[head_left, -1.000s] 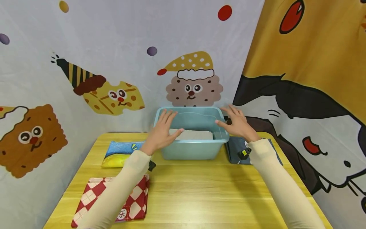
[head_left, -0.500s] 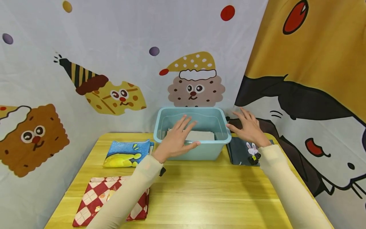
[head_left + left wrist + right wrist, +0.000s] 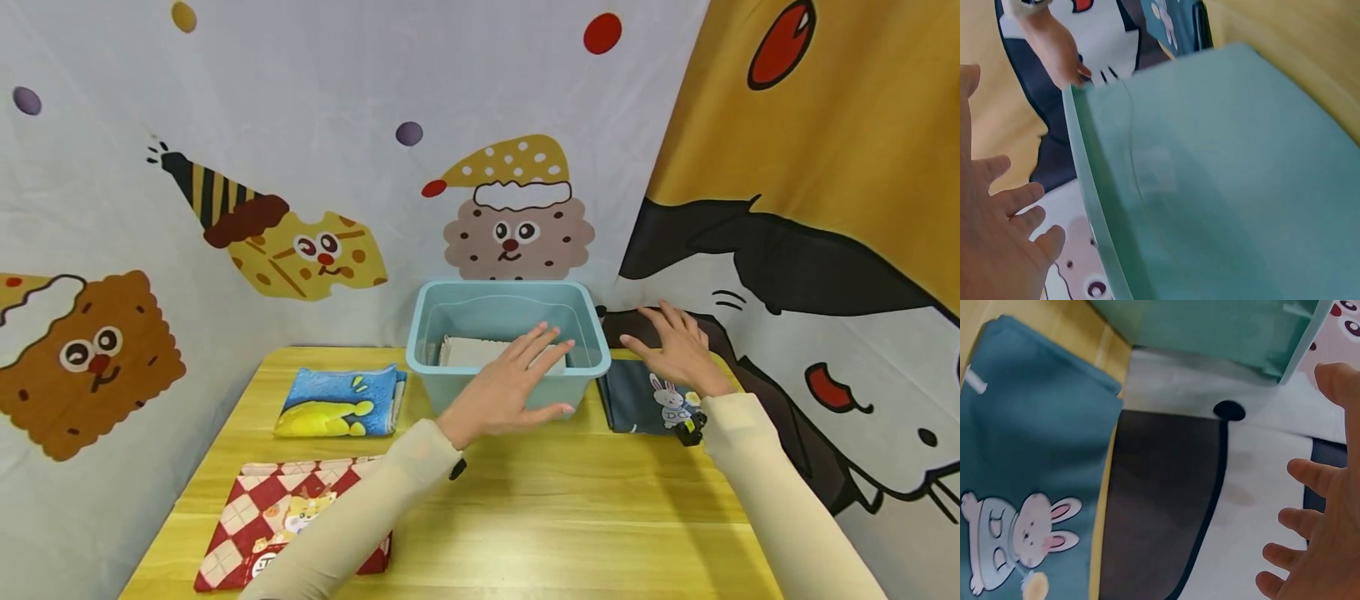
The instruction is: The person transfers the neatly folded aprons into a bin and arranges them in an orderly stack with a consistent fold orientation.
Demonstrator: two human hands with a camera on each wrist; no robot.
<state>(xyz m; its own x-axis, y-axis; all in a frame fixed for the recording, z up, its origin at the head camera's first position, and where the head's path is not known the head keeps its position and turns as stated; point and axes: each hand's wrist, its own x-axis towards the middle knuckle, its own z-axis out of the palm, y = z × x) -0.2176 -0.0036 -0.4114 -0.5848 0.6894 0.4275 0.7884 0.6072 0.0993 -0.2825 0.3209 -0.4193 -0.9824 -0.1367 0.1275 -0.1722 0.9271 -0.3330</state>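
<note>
A light blue plastic bin [image 3: 442,390] stands at the back of the table, with a pale folded cloth [image 3: 467,352] inside. My left hand [image 3: 504,390] hovers at the bin's front, fingers spread, covering part of its front wall and rim. Nothing is in its grasp. Off the bin's right side, my right hand [image 3: 684,357] is held in the air above a dark blue folded cloth [image 3: 630,396] with a rabbit print. In the right wrist view the fingers of that right hand [image 3: 1329,519] are extended and apart from the cloth.
To the bin's left lies a blue and yellow folded cloth [image 3: 326,404]. Nearer the front left is a red checked folded cloth [image 3: 236,521], partly under my left sleeve. A printed curtain [image 3: 315,125] hangs directly behind the wooden table [image 3: 570,517].
Both hands have moved right and toward me. The left passed from the bin's left rim across its front; the right drew away from the right rim. The cloths and bin stayed put.
</note>
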